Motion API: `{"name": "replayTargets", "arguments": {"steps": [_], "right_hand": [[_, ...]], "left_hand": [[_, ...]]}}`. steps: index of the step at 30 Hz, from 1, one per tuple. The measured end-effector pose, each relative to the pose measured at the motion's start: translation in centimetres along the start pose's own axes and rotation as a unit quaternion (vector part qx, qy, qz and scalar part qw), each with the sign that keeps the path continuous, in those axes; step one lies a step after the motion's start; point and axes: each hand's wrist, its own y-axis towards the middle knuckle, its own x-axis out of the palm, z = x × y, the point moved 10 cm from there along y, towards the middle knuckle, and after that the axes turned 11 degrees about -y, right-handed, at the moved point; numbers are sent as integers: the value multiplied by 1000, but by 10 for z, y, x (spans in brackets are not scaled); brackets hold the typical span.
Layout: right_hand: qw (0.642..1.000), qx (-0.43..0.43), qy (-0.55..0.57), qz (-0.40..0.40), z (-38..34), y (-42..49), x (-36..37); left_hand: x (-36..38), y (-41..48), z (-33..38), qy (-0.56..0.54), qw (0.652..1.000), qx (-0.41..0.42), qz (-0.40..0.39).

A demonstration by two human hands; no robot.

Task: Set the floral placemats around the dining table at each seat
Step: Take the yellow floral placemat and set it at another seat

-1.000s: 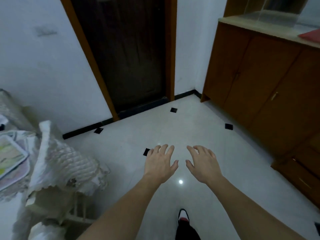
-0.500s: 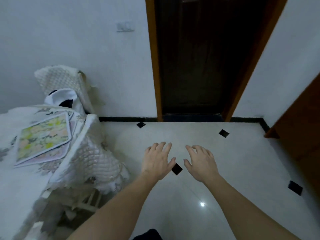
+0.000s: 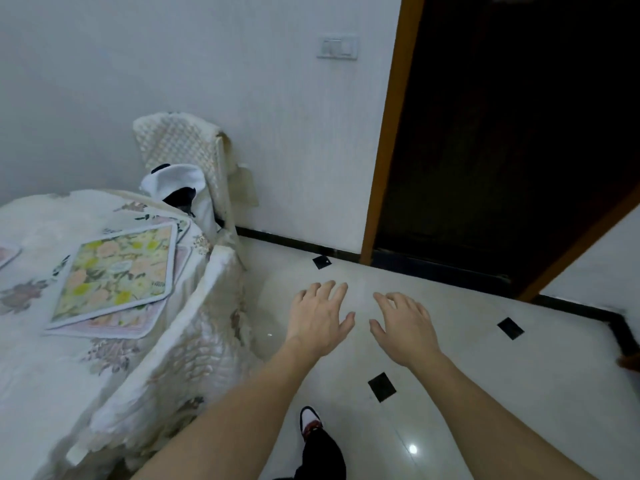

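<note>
Both hands are released and hold nothing. The left hand [image 3: 320,317] and the right hand [image 3: 405,327] are stretched forward side by side, palms down and fingers loosely spread, with a small gap between the thumbs. They hang above the floor [image 3: 467,358], which is pale glossy tile with small black diamond insets. Below them, between the bare forearms, a white and red shoe [image 3: 310,419] and a dark trouser leg show.

To the left of the left hand a chair [image 3: 194,341] under a white quilted cover stands against the edge of the surface [image 3: 34,375], which is draped in a cream cloth with a flower print. The floral placemats [image 3: 117,271] lie in a small stack on that surface, near its right edge and well apart from both hands. The top one is green, yellow and peach, and a pink one sticks out under it, turned at a slight angle. The corner of another mat [image 3: 7,254] shows at the far left edge.

Behind the surface a second covered chair [image 3: 180,147] stands by the white wall, with a white and black item on its seat that I cannot make out. Further right are a light switch [image 3: 337,46] and a dark door [image 3: 502,133] in a brown frame.
</note>
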Motion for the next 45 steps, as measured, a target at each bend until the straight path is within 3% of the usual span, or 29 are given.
{"name": "replayTargets", "arguments": {"steps": [6, 12, 19, 27, 38, 45], "right_hand": [[999, -43, -31, 10, -41, 143, -25], [990, -128, -41, 37, -125, 235, -44], [970, -240, -34, 30, -243, 294, -45], [912, -408, -7, 29, -415, 328, -37], [793, -608, -22, -14, -612, 372, -5], [769, -637, -29, -52, -683, 407, 22]], "left_hand": [[-32, 90, -88, -11, 999, -38, 35], [-63, 124, -188, -12, 992, -111, 62], [-95, 106, -305, -12, 967, -235, 97], [-120, 30, -432, 9, 904, -412, 116], [-115, -66, -545, -36, 746, -647, 156], [-74, -121, -564, -145, 583, -770, 216]]}}
